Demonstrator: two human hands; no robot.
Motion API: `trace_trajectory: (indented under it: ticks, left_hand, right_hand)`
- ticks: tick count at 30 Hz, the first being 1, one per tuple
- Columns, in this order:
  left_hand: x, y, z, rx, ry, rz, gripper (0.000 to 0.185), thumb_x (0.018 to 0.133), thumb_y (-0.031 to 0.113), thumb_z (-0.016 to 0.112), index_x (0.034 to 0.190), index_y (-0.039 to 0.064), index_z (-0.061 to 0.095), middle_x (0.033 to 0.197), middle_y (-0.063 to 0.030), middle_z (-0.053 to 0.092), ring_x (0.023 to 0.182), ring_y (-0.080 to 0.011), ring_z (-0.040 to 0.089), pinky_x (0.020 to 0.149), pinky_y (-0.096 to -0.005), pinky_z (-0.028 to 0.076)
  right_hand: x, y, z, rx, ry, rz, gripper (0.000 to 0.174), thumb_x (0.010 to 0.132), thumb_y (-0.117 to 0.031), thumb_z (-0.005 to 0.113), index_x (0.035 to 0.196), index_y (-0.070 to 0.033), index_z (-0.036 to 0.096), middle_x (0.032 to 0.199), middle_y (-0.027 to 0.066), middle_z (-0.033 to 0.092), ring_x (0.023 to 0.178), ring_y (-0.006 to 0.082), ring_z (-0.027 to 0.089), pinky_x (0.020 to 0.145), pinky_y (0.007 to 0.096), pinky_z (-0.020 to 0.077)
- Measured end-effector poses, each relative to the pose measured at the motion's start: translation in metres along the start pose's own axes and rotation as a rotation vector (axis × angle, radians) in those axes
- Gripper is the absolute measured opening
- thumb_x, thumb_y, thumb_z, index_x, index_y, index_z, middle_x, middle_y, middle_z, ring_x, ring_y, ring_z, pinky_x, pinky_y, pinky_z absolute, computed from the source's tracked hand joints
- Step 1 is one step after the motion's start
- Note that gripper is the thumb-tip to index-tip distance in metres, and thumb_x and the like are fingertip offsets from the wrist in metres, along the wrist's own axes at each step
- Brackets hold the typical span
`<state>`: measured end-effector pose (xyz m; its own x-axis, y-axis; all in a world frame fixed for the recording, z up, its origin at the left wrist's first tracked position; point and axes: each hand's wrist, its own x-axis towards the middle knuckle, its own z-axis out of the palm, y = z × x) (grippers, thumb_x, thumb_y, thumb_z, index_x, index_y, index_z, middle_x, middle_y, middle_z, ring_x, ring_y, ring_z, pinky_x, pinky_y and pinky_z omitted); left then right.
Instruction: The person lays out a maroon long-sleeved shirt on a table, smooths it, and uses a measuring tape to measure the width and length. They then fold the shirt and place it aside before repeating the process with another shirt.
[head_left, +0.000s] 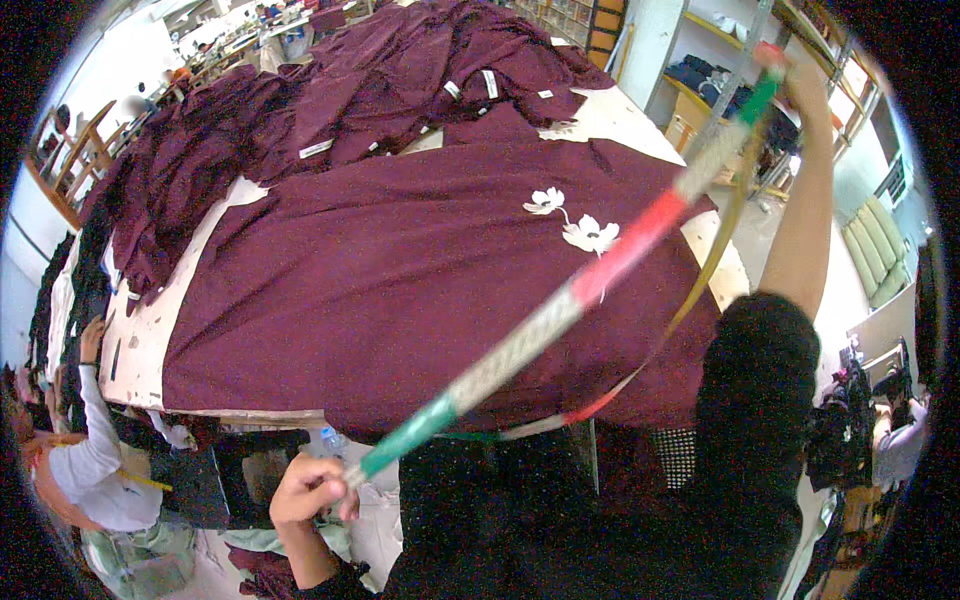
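Note:
A tape measure (517, 349) with white, red and green bands runs taut on a diagonal between my two hands. My left hand (311, 487), low in front of my body, pinches one end. Raised at the upper right, my right hand (806, 86) grips the tape farther along. A slack length hangs from there in a curve past my right arm. Behind the tape lies a maroon garment (390, 277), spread fairly flat, with two white flowers (591, 234) on it. The tape crosses in front of the lower flower's stem. Motion blurs the tape's markings.
A heap of maroon garments (420, 67) with white labels covers the far part of the pale table (135, 367). At the left, a co-worker (97, 480) has a hand on dark cloth. Metal shelves (709, 82) stand at the upper right. Another person (900, 435) is at the far right.

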<state>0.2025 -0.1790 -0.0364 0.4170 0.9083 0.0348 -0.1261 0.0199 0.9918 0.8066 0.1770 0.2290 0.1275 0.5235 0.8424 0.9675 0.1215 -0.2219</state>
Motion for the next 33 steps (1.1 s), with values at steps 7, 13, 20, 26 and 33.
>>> trace_trajectory:
  ticks: [7, 13, 20, 26, 33]
  left_hand:
    - [0.047, -0.014, 0.026, -0.137, 0.224, -0.162, 0.024, 0.096, 0.027, 0.041, 0.094, 0.004, 0.049, 0.05, 0.0001, 0.043, 0.035, -0.0066, 0.038, 0.032, -0.0208, 0.026]
    - [0.068, -0.003, 0.049, -0.186, 0.163, -0.063, 0.031, 0.096, 0.022, 0.04, 0.118, 0.001, 0.046, 0.069, -0.0056, 0.054, 0.042, -0.0108, 0.047, 0.04, -0.0215, 0.038]
    - [0.099, 0.024, 0.089, -0.054, -0.196, -0.193, 0.025, 0.094, 0.015, 0.043, 0.111, -0.001, 0.052, 0.078, -0.0103, 0.064, 0.048, -0.0153, 0.059, 0.044, -0.0239, 0.047]
    - [0.067, 0.005, 0.052, 0.195, 0.016, -0.192, 0.018, 0.089, 0.015, 0.055, 0.085, -0.001, 0.063, 0.072, -0.007, 0.065, 0.064, -0.0137, 0.063, 0.059, -0.0281, 0.051]
    - [-0.01, 0.011, -0.029, 0.325, 0.589, -0.146, 0.011, 0.083, 0.013, 0.061, 0.085, 0.002, 0.063, 0.071, -0.0019, 0.061, 0.06, -0.0079, 0.055, 0.055, -0.0212, 0.043]
  right_hand:
    - [-0.027, -0.166, 0.043, -0.063, -0.371, -0.528, 0.089, 0.071, 0.005, 0.06, 0.143, -0.018, 0.014, 0.148, 0.0167, 0.009, 0.134, 0.0391, 0.014, 0.109, 0.0366, 0.0209]
    - [-0.19, -0.23, 0.006, 0.329, -0.936, -0.604, 0.044, 0.089, -0.041, 0.048, 0.104, -0.001, 0.061, 0.093, 0.0196, 0.064, 0.083, 0.0331, 0.062, 0.074, 0.0369, 0.0477]
    - [-0.372, -0.258, -0.008, 2.031, -1.392, 0.196, 0.065, 0.088, -0.049, 0.048, 0.131, -0.003, 0.034, 0.138, 0.0228, 0.032, 0.123, 0.0376, 0.039, 0.103, 0.0488, 0.0299]
    - [-0.341, -0.232, -0.006, 2.517, -0.781, 0.68, 0.027, 0.096, -0.032, 0.035, 0.098, -0.009, 0.049, 0.093, 0.0086, 0.055, 0.088, 0.0271, 0.056, 0.088, 0.0485, 0.0421]
    - [-0.335, -0.217, -0.006, 2.561, -0.533, 0.915, 0.014, 0.094, -0.023, 0.042, 0.097, -0.012, 0.049, 0.092, 0.0026, 0.053, 0.093, 0.0215, 0.053, 0.095, 0.0469, 0.0358]
